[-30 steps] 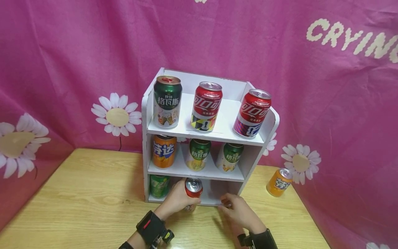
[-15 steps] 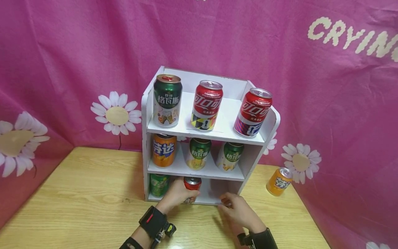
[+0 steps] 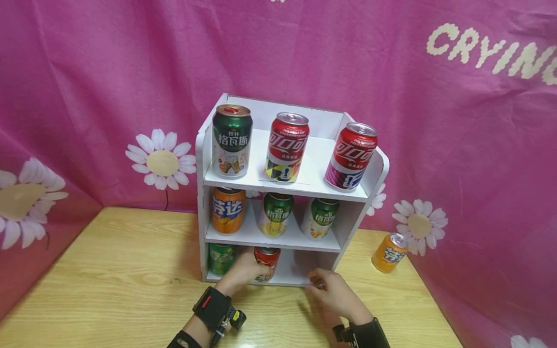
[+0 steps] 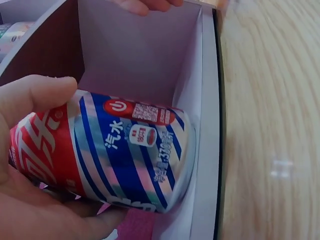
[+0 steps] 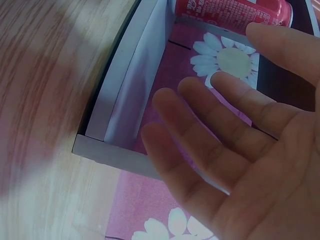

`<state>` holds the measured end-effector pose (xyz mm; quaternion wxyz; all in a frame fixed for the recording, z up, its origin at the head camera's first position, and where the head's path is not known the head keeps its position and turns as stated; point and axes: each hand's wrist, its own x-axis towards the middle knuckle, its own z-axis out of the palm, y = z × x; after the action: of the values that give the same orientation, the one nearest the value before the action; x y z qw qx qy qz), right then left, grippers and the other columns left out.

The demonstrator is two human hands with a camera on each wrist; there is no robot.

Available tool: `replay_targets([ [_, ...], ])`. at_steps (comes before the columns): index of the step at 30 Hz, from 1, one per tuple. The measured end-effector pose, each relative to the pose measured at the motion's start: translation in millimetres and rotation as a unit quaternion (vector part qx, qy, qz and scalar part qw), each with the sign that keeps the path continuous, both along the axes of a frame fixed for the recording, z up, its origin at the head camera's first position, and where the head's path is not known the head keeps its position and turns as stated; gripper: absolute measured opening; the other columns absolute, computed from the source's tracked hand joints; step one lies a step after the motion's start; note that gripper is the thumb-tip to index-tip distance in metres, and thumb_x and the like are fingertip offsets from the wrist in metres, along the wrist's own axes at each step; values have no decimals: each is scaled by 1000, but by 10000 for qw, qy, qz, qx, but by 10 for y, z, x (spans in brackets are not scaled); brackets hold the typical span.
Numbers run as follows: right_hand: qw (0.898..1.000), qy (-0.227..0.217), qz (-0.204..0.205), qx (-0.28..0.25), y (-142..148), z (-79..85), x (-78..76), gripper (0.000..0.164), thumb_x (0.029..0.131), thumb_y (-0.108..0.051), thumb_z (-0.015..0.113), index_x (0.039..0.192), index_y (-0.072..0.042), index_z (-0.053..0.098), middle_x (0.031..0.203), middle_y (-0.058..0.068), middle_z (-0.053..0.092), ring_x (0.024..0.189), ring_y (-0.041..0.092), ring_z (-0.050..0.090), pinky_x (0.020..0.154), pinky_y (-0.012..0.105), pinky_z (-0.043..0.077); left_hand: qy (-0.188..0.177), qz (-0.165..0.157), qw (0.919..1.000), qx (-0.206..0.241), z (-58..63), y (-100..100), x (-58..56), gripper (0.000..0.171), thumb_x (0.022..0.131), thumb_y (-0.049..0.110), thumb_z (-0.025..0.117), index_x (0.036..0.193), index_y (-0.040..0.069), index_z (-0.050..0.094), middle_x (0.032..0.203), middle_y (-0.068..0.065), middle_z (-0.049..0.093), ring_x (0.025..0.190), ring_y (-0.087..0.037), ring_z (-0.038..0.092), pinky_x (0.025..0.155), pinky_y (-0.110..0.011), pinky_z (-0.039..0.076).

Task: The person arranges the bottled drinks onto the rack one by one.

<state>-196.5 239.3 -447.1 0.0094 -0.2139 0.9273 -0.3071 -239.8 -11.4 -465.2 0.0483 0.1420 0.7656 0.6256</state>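
Observation:
My left hand [image 3: 244, 267] grips a red cola can [image 3: 267, 263] in the bottom compartment of the white shelf [image 3: 285, 186]. In the left wrist view, thumb and fingers wrap the red part of the cola can [image 4: 125, 150], whose striped lower end is at the shelf floor. A green can [image 3: 222, 258] stands to the left of that hand. Near the front right of the bottom shelf is my right hand [image 3: 335, 292], holding nothing. Its fingers look relaxed and slightly bent in the right wrist view.
On the top shelf stand a green kvass can [image 3: 232, 140] and two red cola cans [image 3: 287, 147]. The middle shelf holds an orange can [image 3: 228, 211] and two green-and-white cans [image 3: 276, 215]. Another orange can [image 3: 389, 253] stands on the wooden table [image 3: 143, 270] at right.
My left hand has carried the red cola can from the shelf's front edge further back and slightly left into the bottom compartment. The right hand has stayed in place.

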Motion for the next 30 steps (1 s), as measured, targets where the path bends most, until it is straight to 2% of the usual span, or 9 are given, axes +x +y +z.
replay_targets([
  [4, 10000, -29, -10, -2, -3, 8, 4, 24, 89, -21, 66, 101, 0, 62, 96, 8, 64, 85, 21, 64, 72, 33, 53, 45, 36, 9998, -170, -15, -3, -7, 57, 70, 2, 74, 120, -7, 49, 100, -11, 64, 92, -23, 59, 85, -40, 46],
  [11, 10000, -35, -18, 1, -6, -8, 1, 21, 89, -18, 66, 100, 0, 62, 95, 8, 64, 84, 21, 64, 72, 33, 53, 500, 415, 9954, -702, -4, 35, -8, 55, 71, 11, 76, 118, -4, 51, 99, -10, 64, 91, -23, 60, 82, -41, 48],
  [14, 10000, -36, -21, 17, -6, -8, 1, 22, 89, -19, 66, 100, 0, 61, 95, 7, 64, 85, 21, 64, 72, 33, 53, 486, 433, 9955, -689, -4, 37, -5, 56, 70, 11, 77, 118, -3, 51, 99, -10, 64, 91, -24, 60, 82, -41, 48],
  [21, 10000, -74, 23, 25, -11, -3, 16, 24, 90, -22, 65, 101, 0, 61, 95, 5, 64, 85, 21, 64, 73, 35, 53, 109, 174, 9996, -217, -16, 17, 1, 67, 66, 1, 76, 126, -2, 45, 108, -12, 61, 100, -27, 57, 91, -44, 44],
  [26, 10000, -81, -12, 8, -24, 6, 22, 22, 90, -19, 65, 101, 0, 61, 95, 6, 64, 86, 21, 64, 73, 36, 53, 298, 229, 9989, -270, -35, 25, -14, 66, 66, 1, 76, 124, -2, 46, 107, -12, 61, 98, -27, 58, 89, -44, 45],
  [30, 10000, -47, -28, 2, -35, 8, 15, 22, 89, -18, 66, 100, 0, 61, 94, 6, 64, 85, 21, 64, 73, 34, 53, 634, 475, 9952, -569, -61, 46, -26, 62, 68, 7, 77, 122, 0, 48, 103, -9, 62, 95, -25, 59, 85, -42, 47],
])
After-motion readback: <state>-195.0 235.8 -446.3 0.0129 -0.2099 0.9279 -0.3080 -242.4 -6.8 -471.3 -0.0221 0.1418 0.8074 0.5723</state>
